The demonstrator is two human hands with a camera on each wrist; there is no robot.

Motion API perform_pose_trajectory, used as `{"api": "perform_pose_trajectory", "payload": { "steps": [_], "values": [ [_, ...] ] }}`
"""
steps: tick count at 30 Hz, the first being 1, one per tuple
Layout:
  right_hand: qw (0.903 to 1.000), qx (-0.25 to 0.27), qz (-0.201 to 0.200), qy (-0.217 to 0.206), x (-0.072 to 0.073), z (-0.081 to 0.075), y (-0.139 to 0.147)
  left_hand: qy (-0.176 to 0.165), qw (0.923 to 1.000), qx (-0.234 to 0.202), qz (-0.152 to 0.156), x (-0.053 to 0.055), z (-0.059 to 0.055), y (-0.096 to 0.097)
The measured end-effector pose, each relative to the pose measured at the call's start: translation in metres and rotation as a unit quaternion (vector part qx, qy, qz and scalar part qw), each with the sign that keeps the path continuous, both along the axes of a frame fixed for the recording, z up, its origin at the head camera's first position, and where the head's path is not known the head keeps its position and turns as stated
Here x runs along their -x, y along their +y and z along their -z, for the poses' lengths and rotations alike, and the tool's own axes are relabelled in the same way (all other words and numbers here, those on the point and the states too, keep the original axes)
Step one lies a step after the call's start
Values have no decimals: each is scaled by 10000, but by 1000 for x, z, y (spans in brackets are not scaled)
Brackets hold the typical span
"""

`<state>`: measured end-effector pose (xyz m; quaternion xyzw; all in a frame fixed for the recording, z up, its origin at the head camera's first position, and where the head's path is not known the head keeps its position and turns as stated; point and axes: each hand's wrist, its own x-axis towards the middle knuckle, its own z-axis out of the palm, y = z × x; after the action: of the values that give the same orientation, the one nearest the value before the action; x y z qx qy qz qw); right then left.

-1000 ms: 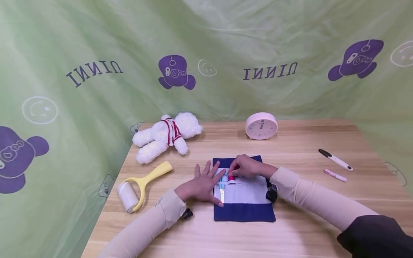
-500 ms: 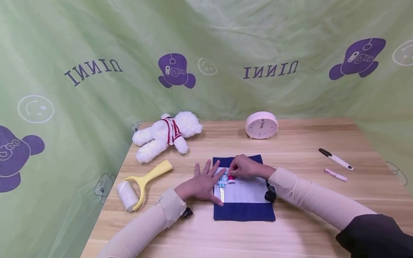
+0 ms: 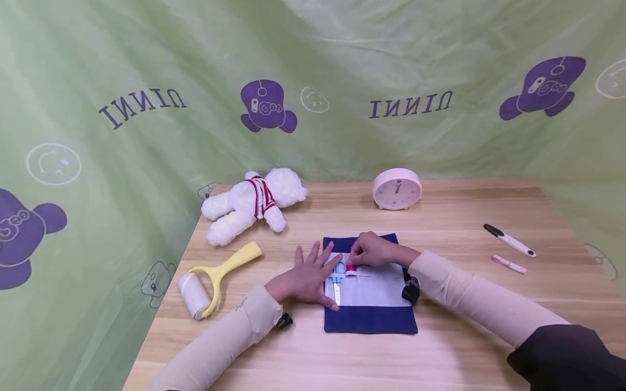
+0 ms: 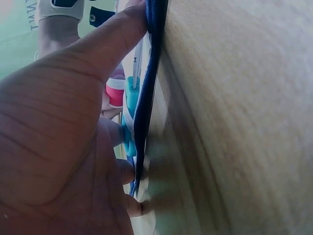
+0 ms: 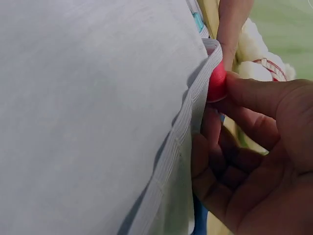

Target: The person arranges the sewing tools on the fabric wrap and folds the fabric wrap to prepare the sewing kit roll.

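A navy sewing case [image 3: 370, 320] with a pale lining lies unfolded on the table. My left hand [image 3: 305, 279] rests on its left edge, fingers spread wide. Scissors with light blue handles [image 3: 337, 293] are tucked under the case's white elastic band, beside that hand; the left wrist view shows their teal handle [image 4: 131, 95] close to the fingers. My right hand [image 3: 373, 251] pinches a red thread spool [image 5: 217, 83] between thumb and finger. In the right wrist view the elastic band [image 5: 188, 115] loops around the spool's upper part, and the other fingers curl at the lining's edge.
A white plush bear [image 3: 244, 203] lies at the back left, with a yellow-handled lint roller [image 3: 225, 271] in front of it. A pink clock [image 3: 397, 189] stands at the back. A black-and-white pen [image 3: 509, 240] and a small pink-and-white pen-like item [image 3: 509, 264] lie right.
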<state>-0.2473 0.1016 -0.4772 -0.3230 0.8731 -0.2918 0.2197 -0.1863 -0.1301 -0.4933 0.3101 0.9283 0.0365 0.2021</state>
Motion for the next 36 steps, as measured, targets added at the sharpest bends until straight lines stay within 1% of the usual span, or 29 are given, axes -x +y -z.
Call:
{"api": "perform_pose_trajectory", "payload": {
  "steps": [4,9,12,15,20,25,29,32,36],
  "values": [
    [9999,-110,40,-20,0,1,-1,22,10000,-8,42,1,1,0],
    [9993,176,-155,-302,0,-1,2,-14,10000,4,26,1,0,0],
    [9981,338,-178,-474,0,-1,4,-20,10000,27,13,1,1,1],
    [9975,402,-217,-546,1,2,6,-33,10000,33,13,1,1,1],
    [9971,388,-275,-587,1,4,8,-102,9999,2,26,1,2,2],
    [9966,502,-255,-596,1,3,8,-53,10000,10,25,1,2,1],
    [9960,555,-359,-598,1,3,8,-33,10000,-31,22,1,-1,0],
    [9967,426,-424,-539,1,4,5,-12,10000,-78,22,0,-1,-1],
    [9986,153,-297,-405,0,6,3,16,9999,-112,35,1,1,-2]
  ]
}}
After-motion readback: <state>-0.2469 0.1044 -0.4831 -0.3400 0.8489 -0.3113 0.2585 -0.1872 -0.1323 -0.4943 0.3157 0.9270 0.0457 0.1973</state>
